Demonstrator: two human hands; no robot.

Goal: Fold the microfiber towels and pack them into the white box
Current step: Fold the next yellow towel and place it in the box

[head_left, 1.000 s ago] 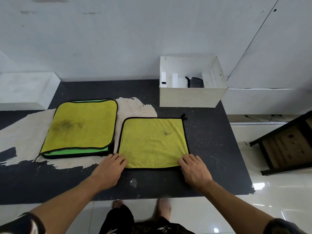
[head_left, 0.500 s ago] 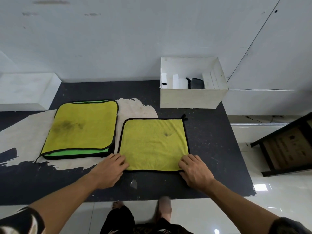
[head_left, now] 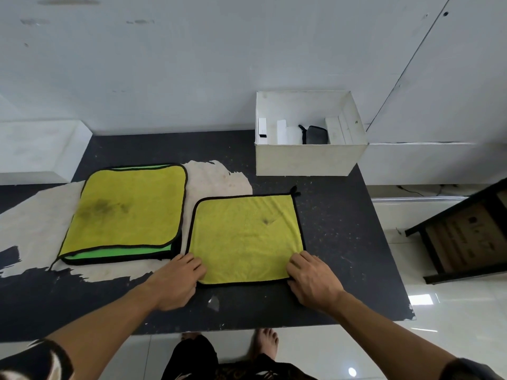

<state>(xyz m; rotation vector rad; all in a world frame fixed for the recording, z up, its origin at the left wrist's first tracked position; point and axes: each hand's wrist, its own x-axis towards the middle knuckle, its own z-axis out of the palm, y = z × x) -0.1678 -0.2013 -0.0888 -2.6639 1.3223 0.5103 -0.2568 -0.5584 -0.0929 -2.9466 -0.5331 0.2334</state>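
Head view. Yellow towel (head_left: 247, 237) spread flat in a single layer, black-hemmed, directly beyond the fingers (head_left: 299, 263), near edge under both hands. Left hand (head_left: 175, 283) on the near left corner, right hand (head_left: 312, 281) on the near right corner. Fingers of each bent down over the hem, thumbs at the edge, apparently pinching the cloth rather than lying flat.

Probably soft, light and limp: bound to sag between two held corners, unlikely to slip, nothing fragile. Best taken at the corners by the stitched hem, then carried away from the fingers to meet the far edge.

Just left of the left fingers, a towel stack (head_left: 126, 212), yellow over green, lying on a pale patch (head_left: 35, 231). Well beyond the right fingers, white box (head_left: 310, 159), open, holding a black pouch (head_left: 317, 134) and some white pieces, no towels visible inside.

Dark speckled counter (head_left: 343, 242) beneath all. Right of the right fingers, off the counter, a dark stand (head_left: 466, 242) on a glossy tiled floor (head_left: 452, 325). Pale wall (head_left: 192, 64) behind the box.
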